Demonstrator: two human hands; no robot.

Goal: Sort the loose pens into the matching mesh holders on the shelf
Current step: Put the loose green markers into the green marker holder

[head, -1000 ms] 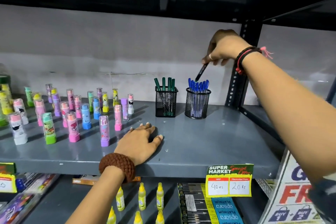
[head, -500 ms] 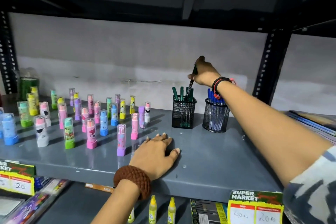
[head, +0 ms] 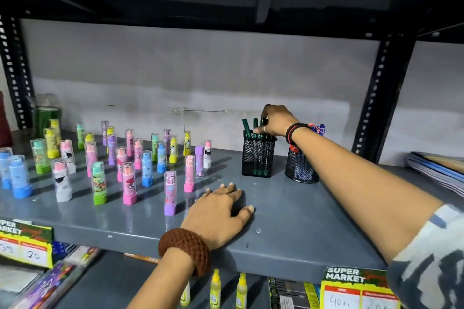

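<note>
The right hand (head: pixel 275 120) curls over the square black mesh holder (head: pixel 258 155), fingers seemingly pinching a green pen (head: pixel 262 128) standing inside. The left hand (head: pixel 221 211) lies flat, spread, before it; the round mesh holder (head: pixel 300 167) stands beside, behind the forearm.

shelf (head: pixel 288 211): painted grey metal, smooth, semi-gloss w/ faint reflections. square holder (head: pixel 258 155) & round holder (head: pixel 300 169): black wire mesh, matt. eraser sticks (head: pixel 129 183): glossy plastic, clear caps. wristband (head: pixel 185 248) on left wrist: brown knitted yarn, rough. price tag (head: pixel 359 288): printed paper.
</note>
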